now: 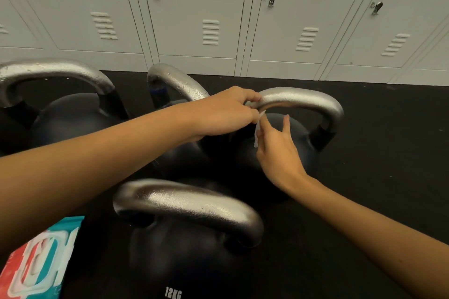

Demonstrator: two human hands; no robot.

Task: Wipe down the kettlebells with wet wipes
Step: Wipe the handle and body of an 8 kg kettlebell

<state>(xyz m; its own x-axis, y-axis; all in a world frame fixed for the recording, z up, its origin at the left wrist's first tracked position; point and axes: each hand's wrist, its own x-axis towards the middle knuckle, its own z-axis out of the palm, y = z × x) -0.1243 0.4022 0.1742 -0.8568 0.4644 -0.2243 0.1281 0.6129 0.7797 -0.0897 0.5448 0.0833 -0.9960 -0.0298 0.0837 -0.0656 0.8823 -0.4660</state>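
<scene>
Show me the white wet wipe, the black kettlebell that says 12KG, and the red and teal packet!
White wet wipe (256, 137), head view, hanging strip between the hands.
Black 12KG kettlebell (189, 204), head view, top of its silver handle.
Red and teal packet (36, 260), head view, printed front.

Head view. Two bare forearms were in frame, one entering from the lower left edge, the other from the lower right. No sleeve covered either arm as far as the frame edges showed. Left hand (226, 114) bare: no glove, ring or bracelet on the surfaces that showed. Right hand (277, 150) likewise bare, its wrist without watch or band. Nails short where visible; details of the fingertips too small to tell. Nothing else of the person was in view.
</scene>
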